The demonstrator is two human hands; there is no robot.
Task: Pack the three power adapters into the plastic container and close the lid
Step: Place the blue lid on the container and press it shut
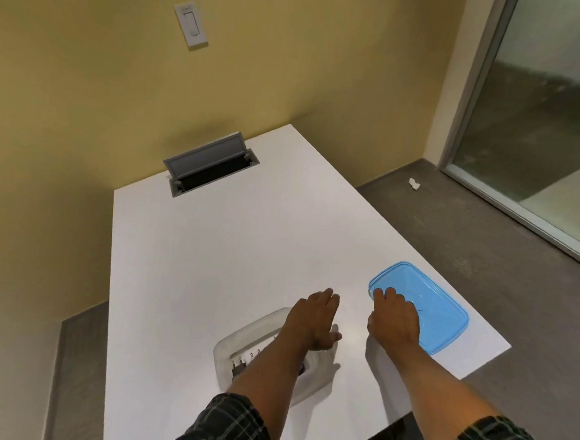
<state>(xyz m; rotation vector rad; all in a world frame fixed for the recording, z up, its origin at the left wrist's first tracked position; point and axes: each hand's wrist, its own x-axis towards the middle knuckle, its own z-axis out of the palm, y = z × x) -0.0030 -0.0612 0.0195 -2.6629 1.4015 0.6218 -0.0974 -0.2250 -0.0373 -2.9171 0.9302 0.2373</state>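
A clear plastic container (238, 343) sits on the white table near me, without its lid. Inside it a black power adapter (239, 367) with two prongs shows; my left forearm hides the rest of the inside. My left hand (316, 321) hovers over the container's far right corner, fingers together and stretched out, holding nothing. The blue lid (440, 309) lies flat on the table to the right, near the table's right edge. My right hand (395, 320) rests on the lid's near left part with fingers spread on its surface.
The white table (211, 248) runs away from me to a yellow wall. An open grey cable hatch (210, 166) sits at its far end. Grey floor lies on both sides, with a glass partition (546, 117) at the right.
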